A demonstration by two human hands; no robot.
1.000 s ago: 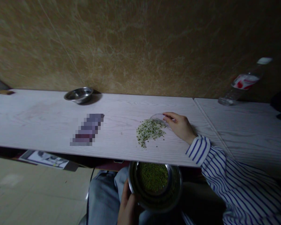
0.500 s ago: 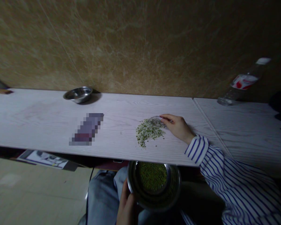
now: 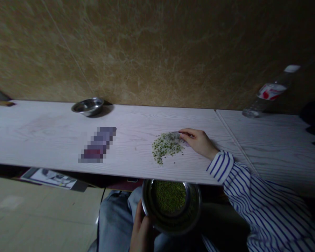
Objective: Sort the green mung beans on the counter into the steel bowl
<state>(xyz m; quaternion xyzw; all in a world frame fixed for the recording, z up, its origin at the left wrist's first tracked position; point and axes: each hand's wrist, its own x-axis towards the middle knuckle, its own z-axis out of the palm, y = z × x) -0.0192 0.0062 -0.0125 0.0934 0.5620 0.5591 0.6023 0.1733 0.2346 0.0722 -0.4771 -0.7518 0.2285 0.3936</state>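
Note:
My left hand [image 3: 141, 227] grips the near left rim of a steel bowl [image 3: 196, 210], held over my lap just below the table edge. Small green beans [image 3: 170, 196], like mung beans, cover its bottom. On the table lies a spread pile of white grains and green beans [image 3: 166, 147]. My right hand [image 3: 199, 141] is at the right side of this pile, its thumb and fingers closed on the edge of a clear round plastic piece [image 3: 176, 135]. That piece lies low over the grains; its exact kind cannot be made out.
A smaller steel bowl [image 3: 88, 106] stands at the back left, near the wall. A blurred-out flat item [image 3: 98, 145] lies left of the pile. At the back right stands a plastic bottle [image 3: 271, 91] with a white cap. Printed paper [image 3: 52, 178] shows under the table edge.
Almost nothing differs. The view has shifted slightly, and both hands keep their hold on the bowl and the clear piece.

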